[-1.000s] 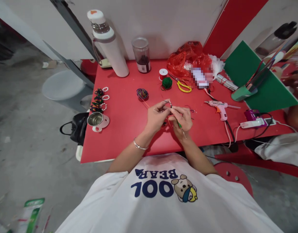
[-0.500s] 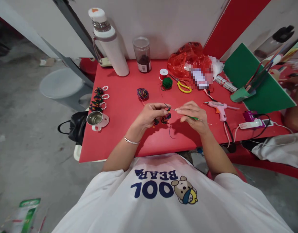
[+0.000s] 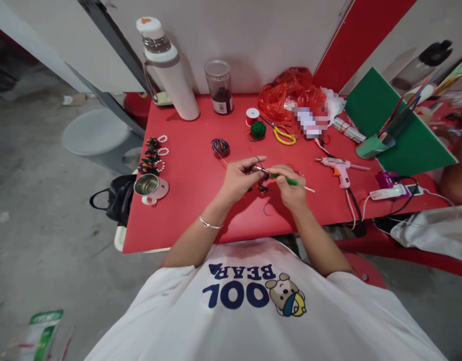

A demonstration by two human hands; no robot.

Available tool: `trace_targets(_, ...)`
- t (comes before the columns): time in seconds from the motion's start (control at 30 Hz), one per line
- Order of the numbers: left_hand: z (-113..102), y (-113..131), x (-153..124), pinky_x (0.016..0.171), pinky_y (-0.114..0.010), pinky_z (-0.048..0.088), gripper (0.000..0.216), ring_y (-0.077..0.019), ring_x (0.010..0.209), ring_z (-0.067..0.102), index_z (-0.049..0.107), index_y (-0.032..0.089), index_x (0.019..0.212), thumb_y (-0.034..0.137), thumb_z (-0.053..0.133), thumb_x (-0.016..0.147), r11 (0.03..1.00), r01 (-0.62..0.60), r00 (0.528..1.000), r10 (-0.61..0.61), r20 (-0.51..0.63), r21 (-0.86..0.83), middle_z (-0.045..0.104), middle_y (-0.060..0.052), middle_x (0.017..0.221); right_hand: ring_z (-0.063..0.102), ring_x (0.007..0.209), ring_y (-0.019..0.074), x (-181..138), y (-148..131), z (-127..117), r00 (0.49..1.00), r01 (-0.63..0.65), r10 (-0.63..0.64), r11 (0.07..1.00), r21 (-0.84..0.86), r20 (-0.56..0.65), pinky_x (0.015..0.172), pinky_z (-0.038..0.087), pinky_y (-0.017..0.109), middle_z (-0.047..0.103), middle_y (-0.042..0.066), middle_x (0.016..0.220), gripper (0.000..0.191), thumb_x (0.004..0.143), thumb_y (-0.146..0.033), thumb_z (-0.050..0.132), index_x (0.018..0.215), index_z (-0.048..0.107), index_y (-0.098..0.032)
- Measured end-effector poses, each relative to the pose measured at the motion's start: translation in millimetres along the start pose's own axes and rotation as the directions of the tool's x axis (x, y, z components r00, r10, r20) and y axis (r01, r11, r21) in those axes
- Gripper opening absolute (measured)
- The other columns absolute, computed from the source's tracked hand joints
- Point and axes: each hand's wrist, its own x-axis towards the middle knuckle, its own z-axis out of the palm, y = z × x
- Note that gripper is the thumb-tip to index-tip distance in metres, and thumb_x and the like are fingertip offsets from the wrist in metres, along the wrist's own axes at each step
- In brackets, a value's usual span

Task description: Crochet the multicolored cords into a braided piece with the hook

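Note:
My left hand (image 3: 239, 179) is closed in a pinch on a small dark multicoloured yarn piece (image 3: 261, 186) above the red table (image 3: 186, 190); a thin dark thread hangs from it. My right hand (image 3: 288, 184) is closed round a crochet hook (image 3: 291, 181) with a green grip, its metal tip pointing left into the yarn at my left fingertips. The two hands almost touch over the middle of the table.
On the table stand a white flask (image 3: 167, 67) and a clear jar (image 3: 219, 86). Also there: a coil of coloured yarn (image 3: 220, 146), a green yarn ball (image 3: 258, 129), a red spool (image 3: 252, 116), yellow scissors (image 3: 283, 134), a glue gun (image 3: 339, 166), a metal cup (image 3: 147, 185), finished beaded pieces (image 3: 153, 154), a red bag (image 3: 294, 93) and a green board (image 3: 396, 125).
My right hand, drawn out to the right half a second ago, has come back left, and the hook's tip is again at the yarn in my left fingers.

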Motion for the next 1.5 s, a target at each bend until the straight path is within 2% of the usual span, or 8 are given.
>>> trace_targets(0.2,12,-16,1,0.055,-0.021,0.044,0.049,-0.0075,0.056,0.056,0.081,0.013,0.113,0.021,0.090,0.065,0.997,-0.038,0.997,0.033,-0.068,-0.072,0.071,0.002,0.068,0.073,0.115,0.0262,-12,4,27,0.947,0.220,-0.288,0.902,-0.371,-0.139,0.103,0.058,0.049,0.080,0.008,0.127,0.040,0.100,-0.063,0.060,0.113,0.082,-0.032)
trace_targets(0.37,-6,-7,5,0.046,-0.020,0.036,0.044,-0.0050,0.050,0.049,0.084,0.013,0.091,0.026,0.099,0.053,0.983,0.098,0.993,-0.088,0.074,-0.153,0.074,-0.003,0.070,0.077,0.111,0.0259,-1,10,20,0.988,0.015,-0.016,1.000,-0.011,-0.152,0.101,0.062,0.049,0.083,0.006,0.113,0.050,0.094,-0.075,0.060,0.105,0.081,-0.032)
trace_targets(0.5,-19,3,3,0.050,-0.020,0.043,0.049,-0.0094,0.059,0.060,0.086,0.012,0.099,0.024,0.099,0.053,0.990,0.128,0.980,-0.117,0.163,-0.059,0.081,-0.009,0.085,0.081,0.092,0.0229,13,16,1,0.959,-0.280,0.277,0.903,0.327,0.057,0.083,0.067,0.039,0.084,0.005,0.097,0.061,0.079,-0.087,0.066,0.089,0.079,-0.028)
trace_targets(0.7,-24,12,-1,0.064,-0.025,0.057,0.044,-0.0165,0.071,0.073,0.085,0.011,0.103,0.020,0.091,0.061,0.988,0.104,0.970,-0.125,0.208,0.112,0.083,-0.010,0.089,0.081,0.090,0.0217,46,-2,-44,0.859,-0.321,0.219,0.935,0.154,0.462,0.090,0.066,0.039,0.086,0.007,0.098,0.045,0.089,-0.069,0.072,0.091,0.084,-0.025)
trace_targets(1.1,-18,8,3,0.065,-0.026,0.060,0.037,-0.0184,0.072,0.076,0.084,0.009,0.106,0.009,0.077,0.070,0.951,0.039,0.997,-0.057,0.050,0.306,0.083,-0.011,0.088,0.080,0.095,0.0203,55,-31,-47,0.832,-0.181,0.205,0.979,-0.098,0.515,0.091,0.062,0.034,0.086,0.004,0.101,0.035,0.095,-0.058,0.071,0.097,0.086,-0.027)
trace_targets(1.3,-15,11,6,0.063,-0.025,0.055,0.026,-0.0148,0.066,0.070,0.084,0.010,0.093,0.007,0.078,0.068,0.942,0.028,0.999,-0.011,-0.052,0.336,0.080,-0.008,0.081,0.079,0.103,0.0205,46,-27,-38,0.868,0.172,-0.054,0.965,-0.198,0.493,0.095,0.060,0.037,0.085,0.005,0.111,0.027,0.103,-0.048,0.064,0.107,0.083,-0.028)
trace_targets(1.4,-13,14,6,0.055,-0.023,0.049,0.027,-0.0119,0.058,0.063,0.083,0.011,0.091,0.013,0.082,0.064,0.978,0.060,0.998,-0.054,-0.037,0.200,0.076,-0.005,0.073,0.077,0.106,0.0218,30,-16,-28,0.835,0.468,-0.285,0.817,-0.337,0.470,0.091,0.058,0.039,0.083,0.007,0.122,0.023,0.101,-0.043,0.069,0.115,0.080,-0.029)
trace_targets(1.5,-12,16,5,0.048,-0.020,0.039,0.032,-0.0060,0.051,0.050,0.082,0.012,0.088,0.018,0.088,0.057,0.994,0.108,0.994,-0.108,-0.009,0.000,0.074,-0.003,0.071,0.075,0.112,0.0230,11,-3,-16,0.809,0.584,-0.441,0.680,-0.444,0.389,0.092,0.057,0.040,0.080,0.009,0.130,0.024,0.097,-0.038,0.075,0.119,0.078,-0.030)
